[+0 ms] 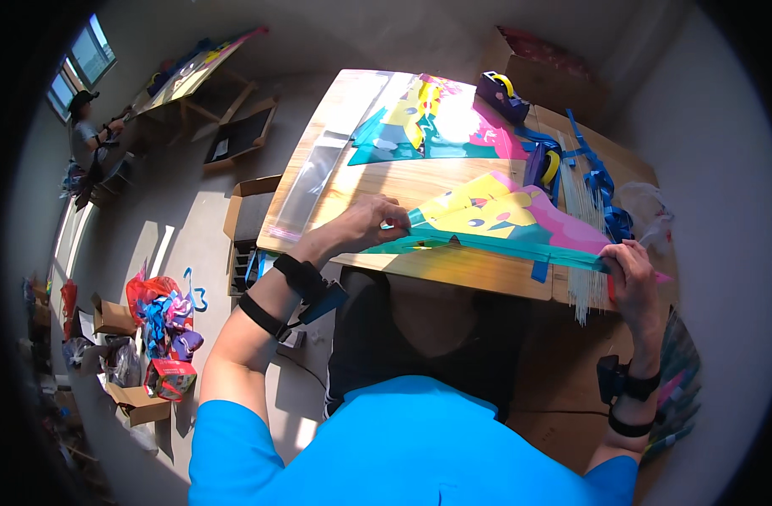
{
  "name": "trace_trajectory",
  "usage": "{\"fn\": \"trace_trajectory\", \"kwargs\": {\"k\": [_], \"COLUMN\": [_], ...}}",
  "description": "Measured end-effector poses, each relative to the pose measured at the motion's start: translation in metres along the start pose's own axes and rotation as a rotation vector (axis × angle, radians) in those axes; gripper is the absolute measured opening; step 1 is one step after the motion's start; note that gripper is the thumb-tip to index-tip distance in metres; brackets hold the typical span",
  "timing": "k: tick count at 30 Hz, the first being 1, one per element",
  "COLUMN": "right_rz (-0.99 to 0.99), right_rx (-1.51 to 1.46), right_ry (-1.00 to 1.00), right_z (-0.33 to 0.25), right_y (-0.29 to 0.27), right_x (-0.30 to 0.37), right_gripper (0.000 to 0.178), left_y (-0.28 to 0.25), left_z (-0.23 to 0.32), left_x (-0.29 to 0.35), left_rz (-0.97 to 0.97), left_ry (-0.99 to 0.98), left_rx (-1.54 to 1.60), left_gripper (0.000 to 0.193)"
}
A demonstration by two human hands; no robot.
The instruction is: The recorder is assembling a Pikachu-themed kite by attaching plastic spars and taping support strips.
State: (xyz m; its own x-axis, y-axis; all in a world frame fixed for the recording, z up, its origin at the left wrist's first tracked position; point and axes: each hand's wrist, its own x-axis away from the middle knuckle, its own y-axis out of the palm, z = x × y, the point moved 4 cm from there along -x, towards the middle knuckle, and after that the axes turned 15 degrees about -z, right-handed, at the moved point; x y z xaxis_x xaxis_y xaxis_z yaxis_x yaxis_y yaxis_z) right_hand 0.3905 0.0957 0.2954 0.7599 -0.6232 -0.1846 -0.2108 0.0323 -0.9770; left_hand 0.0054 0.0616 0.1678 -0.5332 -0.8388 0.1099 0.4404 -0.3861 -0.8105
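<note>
Sheet (487, 211): showed yellow cartoon face, pink end, teal border; was stretched over near edge of bench (495, 274), pinched in closed fingers of left hand (384, 221) and right hand (629, 263).

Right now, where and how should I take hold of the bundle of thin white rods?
Probably by the near ends of the thin white rods, coming from the person's side: those ends jut past the table's near edge, while the colourful sheet covers their middle in this view and blue ribbon lies beside their far part.
</note>
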Motion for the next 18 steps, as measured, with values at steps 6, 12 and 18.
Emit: {"fn": "trace_trajectory", "kwargs": {"k": [6,12,18], "right_rz": [0.057,0.092,0.215], "right_rx": [0.065,0.213,0.366], "right_ry": [0.029,0.001,0.014], "right_z": [-0.017,-0.056,-0.05], "right_y": [-0.01,-0.032,-0.047], "right_x": [0.021,0.048,0.069], "right_gripper": [0.002,0.01,0.017], "left_y": [0.007,0.013,0.0], "left_z": [0.047,0.069,0.072], "left_x": [-0.007,0.024,0.042], "left_rz": [0.231,0.373,0.449], "left_ry": [0.122,0.215,0.105], "left_rx": [-0.074,-0.209,-0.427], "left_gripper": [0.01,0.011,0.016]}}
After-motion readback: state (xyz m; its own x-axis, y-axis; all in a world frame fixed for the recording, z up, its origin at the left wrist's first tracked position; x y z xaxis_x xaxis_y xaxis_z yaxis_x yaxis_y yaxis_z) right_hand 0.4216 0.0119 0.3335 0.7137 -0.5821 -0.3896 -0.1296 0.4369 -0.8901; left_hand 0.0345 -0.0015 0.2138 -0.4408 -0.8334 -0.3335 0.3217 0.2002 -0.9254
